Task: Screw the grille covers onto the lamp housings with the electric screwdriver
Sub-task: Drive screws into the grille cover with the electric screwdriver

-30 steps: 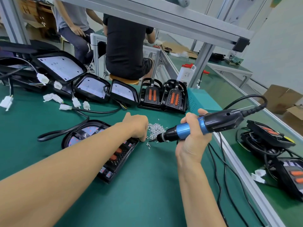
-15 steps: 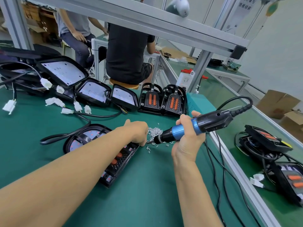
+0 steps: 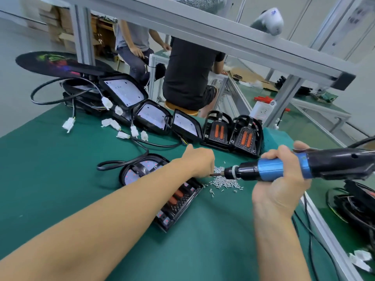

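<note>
- Head camera view, looking down over a green bench [image 3: 50,179], described from left to right.
- Far left, at the back: a dark pile of lamp parts and a looped black cable [image 3: 52,98], with six or so white plug connectors [image 3: 69,123] scattered in front; the exact count is hard to tell.
- Next along the back: three open lamp housings [image 3: 123,92] leaning in a row, their white LED boards showing and no grilles on them. By my judgement these are yet to be covered.
- Centre: the left hand [image 3: 199,163] reaches across a lamp housing with grille cover [image 3: 162,191] lying flat on the bench. Its fingers curl downward at the near edge of the screw pile; they seem to be pinching a screw at the driver's tip, but the fingertips are hidden, so I cannot tell for sure.
- Just right of that hand: a loose pile of small silver screws [image 3: 225,182], too many to count.
- Behind the pile: two lamps with orange lenses [image 3: 233,132] standing upright side by side; they look finished.
- Right: the right hand [image 3: 284,179] has a closed grip around the blue barrel of the electric screwdriver [image 3: 272,169], held level, its bit pointing left and meeting the left fingers above the pile.
- Far right: more black lamps [image 3: 357,201] beyond the bench rail, number unclear.
- As I judge it, a screw is being loaded and the flat lamp is not yet fully fastened.
</note>
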The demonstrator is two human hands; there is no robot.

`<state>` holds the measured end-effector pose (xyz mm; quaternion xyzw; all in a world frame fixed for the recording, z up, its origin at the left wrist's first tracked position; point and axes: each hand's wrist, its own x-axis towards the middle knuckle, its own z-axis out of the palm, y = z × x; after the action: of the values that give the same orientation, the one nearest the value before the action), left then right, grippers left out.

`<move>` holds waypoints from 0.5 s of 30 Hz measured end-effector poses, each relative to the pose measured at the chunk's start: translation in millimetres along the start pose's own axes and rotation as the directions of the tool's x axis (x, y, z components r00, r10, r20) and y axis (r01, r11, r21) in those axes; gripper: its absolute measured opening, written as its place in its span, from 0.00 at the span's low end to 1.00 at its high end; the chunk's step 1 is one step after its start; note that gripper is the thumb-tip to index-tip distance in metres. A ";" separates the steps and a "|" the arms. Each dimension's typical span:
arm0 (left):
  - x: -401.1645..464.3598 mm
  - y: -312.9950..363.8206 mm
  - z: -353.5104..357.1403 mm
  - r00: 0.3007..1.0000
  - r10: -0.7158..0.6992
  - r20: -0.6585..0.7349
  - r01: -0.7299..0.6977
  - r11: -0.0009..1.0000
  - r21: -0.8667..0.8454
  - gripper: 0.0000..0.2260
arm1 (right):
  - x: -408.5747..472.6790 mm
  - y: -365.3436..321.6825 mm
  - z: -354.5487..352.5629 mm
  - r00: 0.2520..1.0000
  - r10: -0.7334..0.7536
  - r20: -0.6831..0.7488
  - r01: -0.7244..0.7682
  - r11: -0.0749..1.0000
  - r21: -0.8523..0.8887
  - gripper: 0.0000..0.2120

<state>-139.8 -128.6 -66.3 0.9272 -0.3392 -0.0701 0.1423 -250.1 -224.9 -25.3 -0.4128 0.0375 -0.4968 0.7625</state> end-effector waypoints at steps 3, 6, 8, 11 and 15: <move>-24.2 -12.4 -18.5 0.983 -0.013 -0.185 0.000 0.998 -0.067 0.09 | -4.8 -10.1 11.8 0.999 0.012 0.037 -0.014 0.998 0.066 0.12; -63.2 -33.0 -28.4 0.931 -0.029 -0.365 0.013 0.999 -0.047 0.10 | -13.3 -12.2 21.8 0.994 0.079 0.080 -0.089 0.986 0.144 0.11; -92.7 -48.2 -29.1 0.909 -0.051 -0.414 0.038 0.998 -0.040 0.10 | -21.6 -8.9 28.7 0.984 0.137 0.113 -0.158 0.967 0.200 0.11; -136.4 -68.5 -25.5 0.905 -0.140 -0.401 0.128 0.990 -0.056 0.15 | -36.5 0.8 39.5 0.965 0.200 0.170 -0.235 0.948 0.216 0.12; -172.8 -94.0 -14.0 0.819 -0.323 -0.474 0.277 0.946 -0.166 0.15 | -60.2 19.4 54.5 0.933 0.260 0.247 -0.305 0.938 0.163 0.13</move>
<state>-210.7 55.2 -76.5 0.9483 -0.1376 0.1334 0.2530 -240.8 -142.0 -23.8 -0.3775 -0.0382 -0.3336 0.8630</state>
